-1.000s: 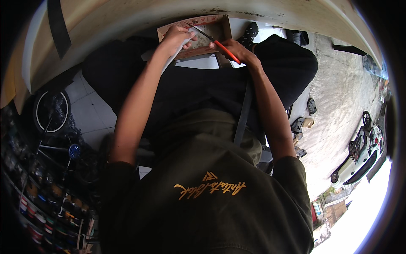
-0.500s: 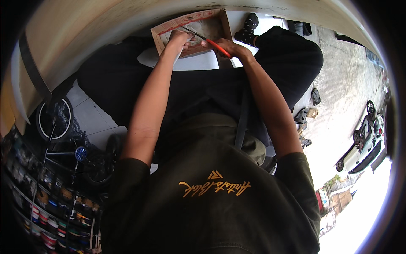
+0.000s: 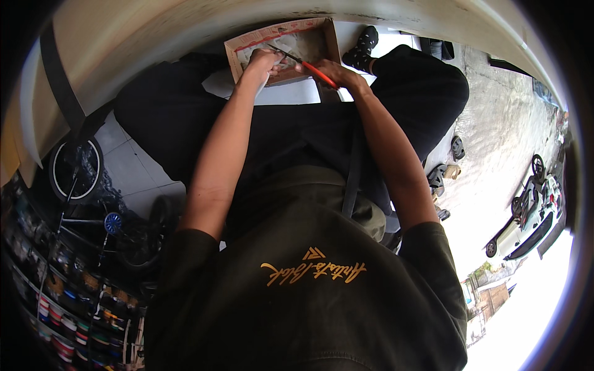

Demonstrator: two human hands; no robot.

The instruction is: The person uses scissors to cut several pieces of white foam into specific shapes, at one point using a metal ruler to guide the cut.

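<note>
Long scissors with a red handle (image 3: 319, 74) and dark blades are gripped in my right hand (image 3: 339, 72). Their blades slant up and left, passing just beside the fingers of my left hand (image 3: 265, 62). Those fingers are pinched on a thin whitish piece (image 3: 262, 85), part of which hangs below the hand; its kind is hard to make out. Both hands are over the near side of an open cardboard box (image 3: 333, 41). Pale, whitish scraps (image 3: 307, 44) lie inside it.
My crossed legs in dark trousers (image 3: 421, 86) flank the box, with a socked foot (image 3: 363, 49) at its right. A bicycle (image 3: 76, 170) and shelves of colourful goods (image 3: 68, 315) are at left. Sandals (image 3: 457, 148) and a parked motorbike (image 3: 532, 216) are to the right.
The view has shifted slightly, so the box and hands appear a little lower. The scissors stay near my left fingers, with little visible change in either grip.
</note>
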